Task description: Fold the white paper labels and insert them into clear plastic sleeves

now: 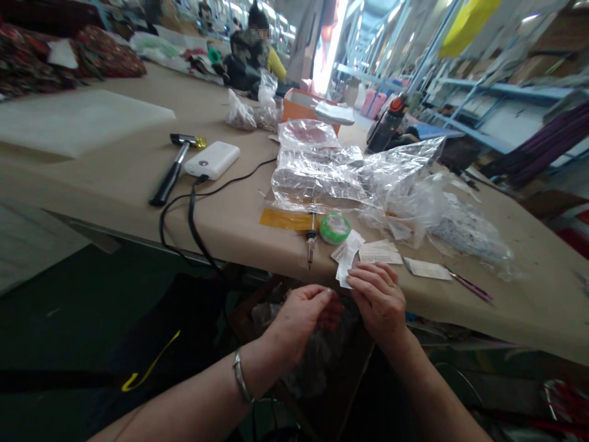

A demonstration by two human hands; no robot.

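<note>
My left hand (309, 313), with a metal bangle on the wrist, is held just off the table's front edge. Its thumb and fingers are pinched together; anything between them is too small to make out. At the edge, my right hand (380, 294) has its fingers stretched out side by side, fingertips touching white paper slips (348, 252); its thumb is mostly hidden. Beyond the hands lie a slim, pointed tool (311, 242) and a green round container (335, 228). Printed slips (380, 252), a pale card (427, 269) and purple-handled tweezers or scissors (472, 287) lie to the right.
Clear plastic bags (322, 175) cover the table's middle, beside an amber strip (286, 219). A hammer (177, 172) and a white power bank (213, 159) with a black cable (234, 179) lie left. Behind stand an orange box (297, 105) and a bottle (386, 126). Another person (253, 55) sits farther back.
</note>
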